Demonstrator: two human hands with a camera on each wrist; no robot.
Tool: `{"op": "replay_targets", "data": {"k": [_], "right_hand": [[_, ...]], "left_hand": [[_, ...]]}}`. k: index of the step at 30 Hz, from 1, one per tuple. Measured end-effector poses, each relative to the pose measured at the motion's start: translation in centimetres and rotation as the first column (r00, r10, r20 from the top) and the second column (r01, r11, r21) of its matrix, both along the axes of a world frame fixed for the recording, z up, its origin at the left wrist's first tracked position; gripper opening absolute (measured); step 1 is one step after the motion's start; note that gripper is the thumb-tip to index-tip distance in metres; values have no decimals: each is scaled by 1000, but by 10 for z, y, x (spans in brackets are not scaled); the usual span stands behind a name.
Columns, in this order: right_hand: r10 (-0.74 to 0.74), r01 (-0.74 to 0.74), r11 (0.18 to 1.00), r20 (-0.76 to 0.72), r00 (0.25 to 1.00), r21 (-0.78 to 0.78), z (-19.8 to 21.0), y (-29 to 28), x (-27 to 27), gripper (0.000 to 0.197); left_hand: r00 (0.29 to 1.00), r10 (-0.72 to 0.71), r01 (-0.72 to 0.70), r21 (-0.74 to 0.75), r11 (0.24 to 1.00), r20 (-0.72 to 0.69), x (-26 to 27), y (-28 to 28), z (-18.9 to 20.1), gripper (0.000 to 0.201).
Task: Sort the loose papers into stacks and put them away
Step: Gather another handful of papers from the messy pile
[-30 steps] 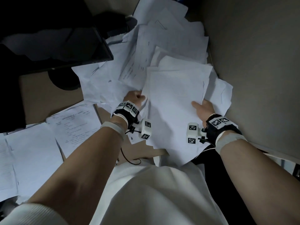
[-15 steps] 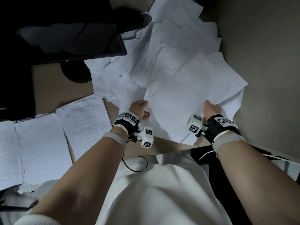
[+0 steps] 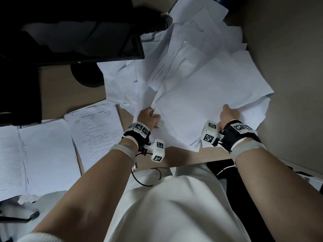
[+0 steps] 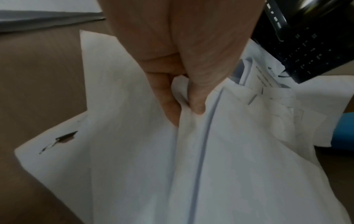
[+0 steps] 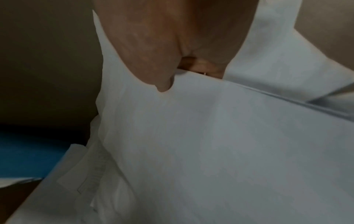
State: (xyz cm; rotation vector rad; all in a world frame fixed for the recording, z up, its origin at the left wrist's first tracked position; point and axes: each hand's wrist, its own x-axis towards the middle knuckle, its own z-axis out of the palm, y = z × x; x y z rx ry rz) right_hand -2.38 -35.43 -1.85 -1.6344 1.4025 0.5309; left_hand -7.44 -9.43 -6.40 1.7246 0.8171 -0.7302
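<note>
A loose bundle of white papers [image 3: 201,102] lies skewed over the desk's right part. My left hand [image 3: 148,117] pinches the bundle's near left corner between thumb and fingers [image 4: 197,104]. My right hand [image 3: 229,114] grips the bundle's near right edge, with the thumb [image 5: 162,84] on top and the fingers underneath. More loose sheets [image 3: 201,35] fan out behind the bundle toward the wall. Printed pages [image 3: 96,133] and a lined sheet [image 3: 10,159] lie flat on the desk to the left.
A dark monitor [image 3: 73,32] on a round foot [image 3: 87,75] stands at the back left. A grey partition wall [image 3: 288,67] closes the right side. The wooden desk edge [image 3: 183,158] runs just before my lap. A blue object [image 4: 343,130] lies behind the papers.
Both hands have swung the paper bundle clockwise and pushed it away from my body; it now lies skewed with its far corner toward the right wall.
</note>
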Motion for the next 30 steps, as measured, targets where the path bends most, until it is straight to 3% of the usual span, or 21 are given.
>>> {"op": "replay_targets", "data": {"k": [3, 6, 12, 15, 18, 20, 22, 25, 28, 30], "right_hand": [[84, -83, 996, 21, 996, -27, -4, -1, -7, 42], [110, -110, 994, 27, 994, 26, -7, 3, -11, 43], [47, -49, 987, 15, 999, 152, -3, 25, -3, 75], [116, -110, 990, -67, 991, 88, -3, 28, 4, 90], [177, -178, 984, -155, 972, 6, -1, 21, 7, 71], [193, -179, 978, -149, 970, 104, 0, 17, 6, 59], [244, -219, 961, -151, 958, 167, -1, 13, 1, 63], [298, -277, 948, -138, 944, 157, 0, 13, -6, 63], [284, -268, 951, -93, 954, 153, 6, 13, -12, 43], [227, -220, 966, -39, 973, 139, 7, 10, -16, 42]], "left_hand": [[998, -20, 15, 83, 996, 65, 7, 5, 1, 32], [994, -86, 76, 136, 988, 73, 16, 3, 5, 17], [998, -25, 26, 14, 1000, -66, 27, 1, 8, 56], [991, -132, 132, 7, 991, -1, 26, 2, 5, 34], [985, -174, 174, -71, 982, 8, 24, -2, 6, 26], [960, -276, 269, -114, 956, -51, 23, -7, 6, 29], [935, -338, 324, -132, 937, -104, 21, -14, 4, 36], [959, -273, 268, -73, 961, -69, 20, -16, 1, 68], [993, -84, 86, -23, 996, 86, 31, -13, 9, 63], [987, -13, 22, -53, 998, 161, 38, -13, 16, 58]]}}
